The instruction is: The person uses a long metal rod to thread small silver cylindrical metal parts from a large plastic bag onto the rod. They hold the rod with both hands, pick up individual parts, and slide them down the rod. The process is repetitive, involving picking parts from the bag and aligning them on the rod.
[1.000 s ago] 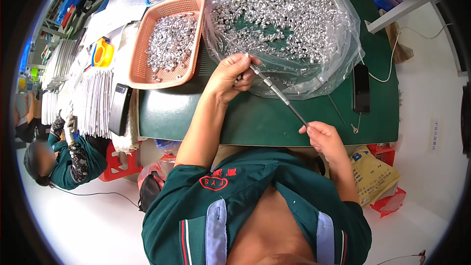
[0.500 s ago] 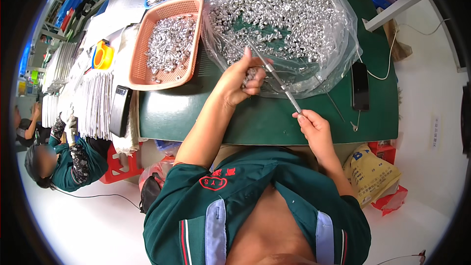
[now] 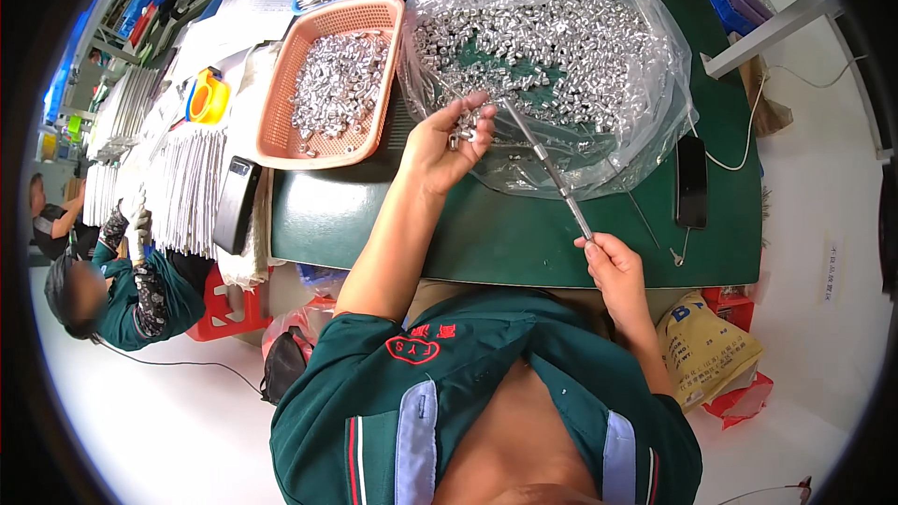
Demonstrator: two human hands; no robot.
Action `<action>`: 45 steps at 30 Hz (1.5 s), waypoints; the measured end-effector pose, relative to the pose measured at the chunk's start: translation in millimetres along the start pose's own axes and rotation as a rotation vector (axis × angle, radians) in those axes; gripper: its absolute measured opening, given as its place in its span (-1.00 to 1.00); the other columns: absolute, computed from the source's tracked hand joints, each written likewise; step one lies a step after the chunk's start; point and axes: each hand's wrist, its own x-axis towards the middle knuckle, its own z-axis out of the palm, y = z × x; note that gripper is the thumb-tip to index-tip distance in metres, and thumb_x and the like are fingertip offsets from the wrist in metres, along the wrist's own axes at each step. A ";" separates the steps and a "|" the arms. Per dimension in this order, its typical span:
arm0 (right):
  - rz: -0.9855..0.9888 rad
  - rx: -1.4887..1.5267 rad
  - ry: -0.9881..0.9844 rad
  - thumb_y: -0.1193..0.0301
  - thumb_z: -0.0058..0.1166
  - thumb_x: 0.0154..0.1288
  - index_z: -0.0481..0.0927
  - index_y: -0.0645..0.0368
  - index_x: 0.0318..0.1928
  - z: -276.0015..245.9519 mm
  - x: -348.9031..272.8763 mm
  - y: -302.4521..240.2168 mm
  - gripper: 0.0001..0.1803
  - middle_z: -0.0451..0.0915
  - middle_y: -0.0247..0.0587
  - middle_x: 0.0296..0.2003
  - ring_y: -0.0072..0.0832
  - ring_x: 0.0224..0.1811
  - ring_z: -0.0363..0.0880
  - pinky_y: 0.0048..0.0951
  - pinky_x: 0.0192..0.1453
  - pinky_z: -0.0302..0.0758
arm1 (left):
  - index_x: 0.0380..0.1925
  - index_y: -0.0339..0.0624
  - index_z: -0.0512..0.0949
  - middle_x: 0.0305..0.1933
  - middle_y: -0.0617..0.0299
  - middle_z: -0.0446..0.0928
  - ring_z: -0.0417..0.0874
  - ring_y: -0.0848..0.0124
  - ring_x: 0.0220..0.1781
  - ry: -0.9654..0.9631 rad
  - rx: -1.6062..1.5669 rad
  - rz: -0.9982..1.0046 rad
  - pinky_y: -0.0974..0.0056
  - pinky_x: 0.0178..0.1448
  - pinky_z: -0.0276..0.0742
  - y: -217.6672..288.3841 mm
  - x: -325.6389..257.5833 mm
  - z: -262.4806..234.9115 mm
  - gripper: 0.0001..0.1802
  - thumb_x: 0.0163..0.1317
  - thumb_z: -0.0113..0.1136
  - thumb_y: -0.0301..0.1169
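My left hand (image 3: 432,151), palm up with curled fingers, holds several small silver metal sleeves (image 3: 463,136). In my right hand (image 3: 615,271) a thin metal rod (image 3: 550,166) is pinched by its near end between thumb and fingers. The rod slants up and left, and its far tip lies close to my left fingertips, apart from them. Sleeve-like pieces appear to sit along the rod. Beyond both hands, a clear plastic bag (image 3: 538,184) lies spread on the green table (image 3: 374,243), holding a heap of the same small pieces.
A peach plastic basket (image 3: 271,126) of small metal pieces stands left of the bag. Near it lie a black phone-like device (image 3: 237,206), bundled rods (image 3: 178,192) and a yellow tape roll (image 3: 208,98). A phone (image 3: 690,182) lies at right. A co-worker (image 3: 140,295) is at far left.
My left hand has turned palm up and opened somewhat, showing the sleeves, and has come away from the rod. My right hand with the rod has moved slightly right and nearer.
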 end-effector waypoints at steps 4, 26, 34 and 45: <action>-0.004 -0.054 -0.005 0.46 0.00 0.36 0.59 0.30 -0.14 -5.4 -2.2 4.5 -0.81 0.33 -0.56 -0.53 -0.80 -0.52 0.17 -0.69 -0.47 0.14 | 0.10 -0.36 0.31 -0.22 0.09 0.38 0.30 0.50 -0.43 -0.202 0.052 -0.073 0.51 -0.55 0.20 -0.6 -1.5 -13.7 -0.63 0.40 -0.10 -0.36; -0.064 -0.215 0.017 0.43 0.05 0.33 0.61 0.31 -0.15 -5.4 -0.2 6.2 -0.80 0.40 -0.50 -0.55 -0.78 -0.50 0.23 -0.67 -0.44 0.21 | -0.03 -0.28 0.44 -0.49 0.27 0.35 0.16 0.57 -0.65 0.021 0.038 -0.031 0.49 -0.60 0.05 -7.3 -4.8 -5.1 -0.51 0.42 -0.15 -0.04; -0.099 -0.225 0.013 0.45 0.05 0.33 0.60 0.32 -0.15 -3.2 2.3 3.9 -0.81 0.41 -0.48 -0.56 -0.78 -0.51 0.24 -0.67 -0.43 0.23 | -0.02 -0.24 0.44 -0.52 0.27 0.37 0.15 0.57 -0.67 -0.161 0.125 -0.072 0.47 -0.61 0.02 -7.7 -10.2 -7.6 -0.52 0.41 -0.13 -0.03; -0.181 -0.446 0.112 0.46 0.06 0.31 0.59 0.33 -0.16 3.0 -0.6 -5.7 -0.82 0.45 -0.45 -0.57 -0.75 -0.51 0.31 -0.65 -0.42 0.29 | -0.07 -0.30 0.48 -0.55 0.29 0.39 0.17 0.61 -0.67 -0.113 0.463 0.063 0.50 -0.60 0.02 -11.3 -14.5 -1.7 -0.62 0.35 0.05 -0.18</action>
